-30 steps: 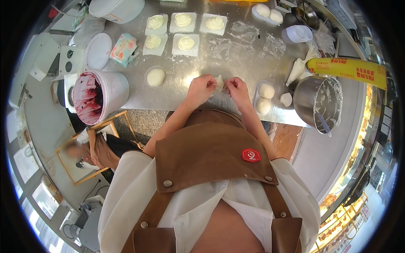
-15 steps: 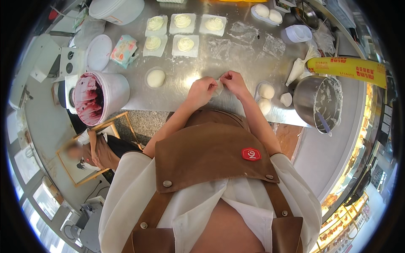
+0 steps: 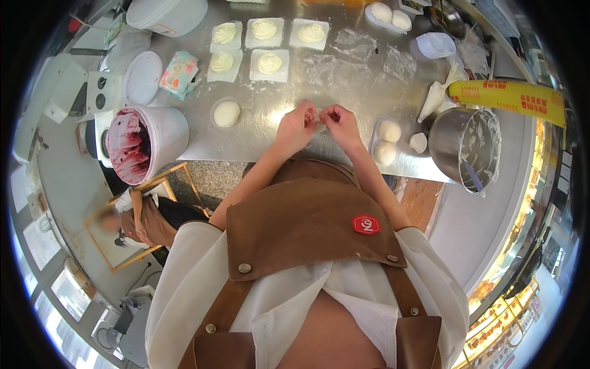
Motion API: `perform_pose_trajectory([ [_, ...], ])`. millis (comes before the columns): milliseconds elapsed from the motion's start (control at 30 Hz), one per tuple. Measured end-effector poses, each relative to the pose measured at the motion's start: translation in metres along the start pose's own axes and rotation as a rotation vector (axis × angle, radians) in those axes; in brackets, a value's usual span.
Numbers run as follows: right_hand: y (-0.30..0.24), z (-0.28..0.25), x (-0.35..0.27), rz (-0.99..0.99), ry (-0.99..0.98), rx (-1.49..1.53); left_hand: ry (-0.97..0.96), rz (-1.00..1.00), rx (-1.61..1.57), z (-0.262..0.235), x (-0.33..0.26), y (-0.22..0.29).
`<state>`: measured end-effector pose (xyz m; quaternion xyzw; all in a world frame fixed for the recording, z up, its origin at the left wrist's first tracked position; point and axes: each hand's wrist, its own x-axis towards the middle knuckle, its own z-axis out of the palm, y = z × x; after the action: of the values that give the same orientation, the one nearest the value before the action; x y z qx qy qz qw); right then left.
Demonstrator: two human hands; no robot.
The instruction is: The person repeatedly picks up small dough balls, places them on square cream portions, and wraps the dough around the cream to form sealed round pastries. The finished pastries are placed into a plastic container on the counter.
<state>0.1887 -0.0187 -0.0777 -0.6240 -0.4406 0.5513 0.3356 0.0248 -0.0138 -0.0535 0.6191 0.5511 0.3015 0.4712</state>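
My left hand [image 3: 297,127] and my right hand [image 3: 340,123] meet over the steel counter [image 3: 344,74], fingertips pinched on a small thin clear piece, perhaps plastic film [image 3: 319,114]; it is too small to tell more. A wrapped white dough ball [image 3: 226,114] lies to the left of my left hand. Two white balls [image 3: 387,141] lie just right of my right hand, with a smaller one [image 3: 418,142] beside them. Several cream-topped white squares [image 3: 268,63] sit further back.
A white bucket with dark red filling [image 3: 142,141] stands at the counter's left edge. A steel bowl [image 3: 466,144] sits at the right, behind it a piping bag [image 3: 435,98] and a long yellow box [image 3: 510,98]. Below the counter at left, another person crouches [image 3: 144,218].
My hands have lifted slightly off the counter and come together, fingertips now pinching the small clear piece between them.
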Motion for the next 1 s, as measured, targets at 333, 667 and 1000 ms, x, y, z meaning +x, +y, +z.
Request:
perform_pose_trajectory([
  [333, 0.006, 0.002, -0.011, -0.035, 0.062, 0.052, 0.137, -0.017, -0.007, 0.002, 0.004, -0.009],
  [667, 0.018, 0.009, -0.024, 0.347, -0.291, 0.262, 0.238, -0.324, -0.347, 0.001, 0.016, -0.021],
  [1000, 0.043, 0.003, -0.021, 0.316, -0.064, 0.042, 0.397, -0.384, -0.578, -0.012, 0.025, -0.028],
])
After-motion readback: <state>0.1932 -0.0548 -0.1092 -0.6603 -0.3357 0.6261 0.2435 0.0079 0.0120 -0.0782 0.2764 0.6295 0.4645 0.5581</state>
